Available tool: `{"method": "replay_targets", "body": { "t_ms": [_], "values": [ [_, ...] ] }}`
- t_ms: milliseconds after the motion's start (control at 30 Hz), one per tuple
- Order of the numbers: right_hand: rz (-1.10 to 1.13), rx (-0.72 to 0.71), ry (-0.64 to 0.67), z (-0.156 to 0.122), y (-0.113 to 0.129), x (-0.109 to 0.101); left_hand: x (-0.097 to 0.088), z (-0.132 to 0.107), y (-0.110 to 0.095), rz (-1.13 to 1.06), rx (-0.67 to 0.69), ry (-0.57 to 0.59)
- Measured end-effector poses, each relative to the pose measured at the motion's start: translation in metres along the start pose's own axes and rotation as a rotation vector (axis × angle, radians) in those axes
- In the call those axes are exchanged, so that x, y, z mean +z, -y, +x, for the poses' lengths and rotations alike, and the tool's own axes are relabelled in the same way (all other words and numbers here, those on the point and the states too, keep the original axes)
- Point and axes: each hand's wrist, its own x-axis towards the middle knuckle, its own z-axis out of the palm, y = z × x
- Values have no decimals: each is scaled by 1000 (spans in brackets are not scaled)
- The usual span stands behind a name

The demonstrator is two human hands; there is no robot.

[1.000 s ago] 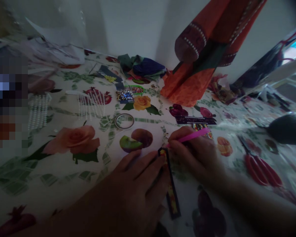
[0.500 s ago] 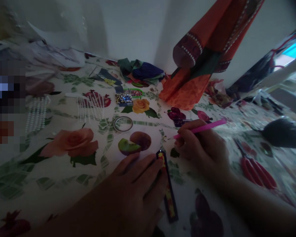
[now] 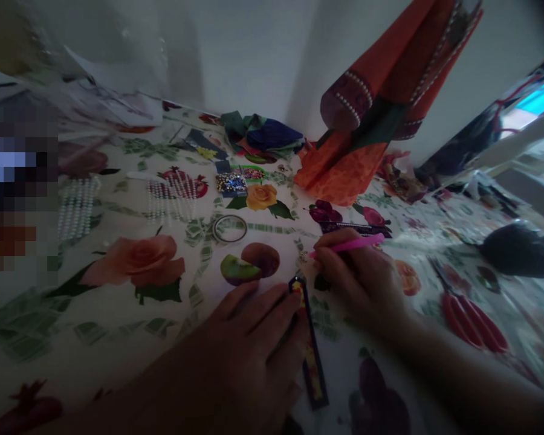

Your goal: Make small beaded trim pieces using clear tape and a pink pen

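My left hand [image 3: 245,344] lies flat on the flowered tablecloth [image 3: 118,314], fingers stretched out, its fingertips pressing the left edge of a dark narrow strip [image 3: 310,356] with yellow and red decoration. My right hand [image 3: 360,278] is closed around a pink pen-like tool [image 3: 349,244]. The tool's tip points left at a tiny glittering bit [image 3: 303,256] on the cloth, just above the strip's top end.
Red-handled scissors [image 3: 474,314] lie to the right. A tape ring [image 3: 229,228], a tray of sparkling beads [image 3: 231,182], pearl strands [image 3: 170,196] and folded fabric [image 3: 263,136] sit further back. An orange beaded cone [image 3: 372,121] stands against the wall. A dark object [image 3: 519,251] is at far right.
My right hand lifted the pink tool off the strip's top end and moved it up to the small glittering bit. My left hand stayed on the strip.
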Motion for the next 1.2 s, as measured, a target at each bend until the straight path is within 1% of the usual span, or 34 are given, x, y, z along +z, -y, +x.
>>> {"method": "replay_targets", "body": {
  "t_ms": [133,233,333,467,700,833,967,1033,1200],
  "values": [
    [-10,-7,-7,1,0,1,1,-1,-3,-1,-47,-6],
    [-15,7,13,1,1,0,2,-2,-3,-5,-26,20],
    [-7,21,18,2,2,0,1,-1,-2,0,-34,26],
    [-9,15,22,2,2,0,-1,-1,1,-9,12,47],
    [0,38,6,1,0,2,0,-1,0,6,-26,42],
    [24,83,-4,0,0,1,0,0,1,-1,-8,56],
    [16,81,-24,-2,5,-3,-1,-2,-2,-27,-50,38],
    [9,68,-8,-4,10,-7,-1,-3,-4,-39,-80,31],
    [18,25,51,-8,18,-11,0,-3,-6,-50,-60,37]
  ]
}}
